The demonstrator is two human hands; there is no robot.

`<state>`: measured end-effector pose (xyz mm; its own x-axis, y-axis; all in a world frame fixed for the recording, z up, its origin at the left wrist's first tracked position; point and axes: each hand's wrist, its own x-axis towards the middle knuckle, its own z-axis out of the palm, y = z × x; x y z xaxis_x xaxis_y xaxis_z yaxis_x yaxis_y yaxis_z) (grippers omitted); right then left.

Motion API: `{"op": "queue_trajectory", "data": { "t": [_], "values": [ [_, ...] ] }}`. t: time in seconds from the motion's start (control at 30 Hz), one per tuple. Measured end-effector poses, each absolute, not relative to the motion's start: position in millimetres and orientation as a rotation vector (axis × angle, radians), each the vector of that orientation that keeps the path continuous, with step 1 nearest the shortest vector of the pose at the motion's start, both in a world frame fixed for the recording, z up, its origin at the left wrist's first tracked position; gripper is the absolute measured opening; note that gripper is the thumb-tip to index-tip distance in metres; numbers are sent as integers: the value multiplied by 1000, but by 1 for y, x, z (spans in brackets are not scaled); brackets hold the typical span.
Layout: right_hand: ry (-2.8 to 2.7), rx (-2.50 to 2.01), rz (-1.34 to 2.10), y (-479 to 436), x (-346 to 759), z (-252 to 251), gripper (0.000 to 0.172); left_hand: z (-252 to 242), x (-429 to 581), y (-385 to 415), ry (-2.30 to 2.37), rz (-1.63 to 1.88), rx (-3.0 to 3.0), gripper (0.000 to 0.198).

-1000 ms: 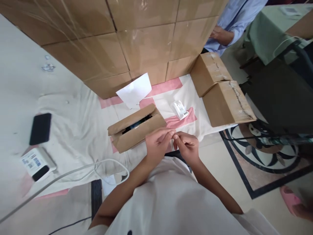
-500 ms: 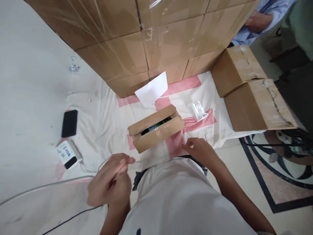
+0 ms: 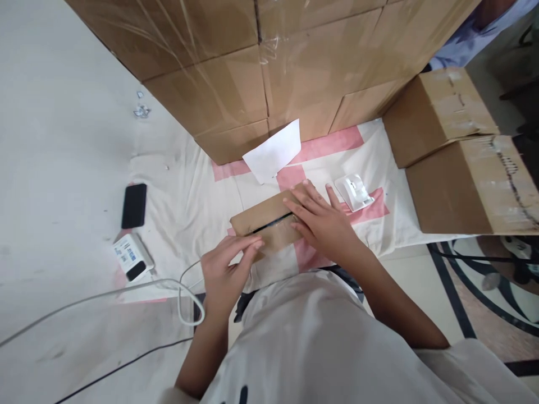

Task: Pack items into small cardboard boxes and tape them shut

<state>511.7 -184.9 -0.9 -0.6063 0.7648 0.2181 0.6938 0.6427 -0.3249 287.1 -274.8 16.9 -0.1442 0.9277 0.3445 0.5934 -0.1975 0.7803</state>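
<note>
A small brown cardboard box (image 3: 256,220) lies on the cloth in front of me, with a narrow dark gap between its top flaps. My right hand (image 3: 322,221) is open, its spread fingers resting on the right end of the flaps. At the left end, my left hand (image 3: 231,261) is closed, thumb and fingertips pinched together against the box near the gap. Whatever lies between those fingertips is too small to make out. A white tape dispenser (image 3: 353,192) sits just right of the box, and a sheet of white paper (image 3: 275,151) lies behind it.
A wall of taped cartons (image 3: 219,95) rises behind. Two brown cartons (image 3: 438,185) stand at the right. Left lie a black phone (image 3: 134,206), a white labelled device (image 3: 132,256) and a looping white cable (image 3: 126,288). A person's sleeve (image 3: 467,42) shows top right.
Both hands have come in from beside the box onto its top. The right hand has spread over the flaps, and the gap between them has narrowed. The view has shifted slightly.
</note>
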Motion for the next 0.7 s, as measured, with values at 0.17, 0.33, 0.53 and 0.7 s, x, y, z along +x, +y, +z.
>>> {"op": "queue_trajectory", "data": {
  "t": [0.17, 0.33, 0.53, 0.7],
  "values": [
    [-2619, -1205, 412, -182, 510, -13, 44, 8, 291, -256, 1731, 1143, 1769, 8],
    [-2593, -1214, 418, -184, 511, -12, 43, 0, 295, -242, 1701, 1056, 1696, 21],
    [-2586, -1205, 430, -182, 513, -13, 43, -7, 302, -237, 1653, 1044, 1684, 28],
    [-2542, -1173, 477, -181, 515, -13, 42, -8, 308, -241, 1711, 1078, 1546, 28]
  ]
}}
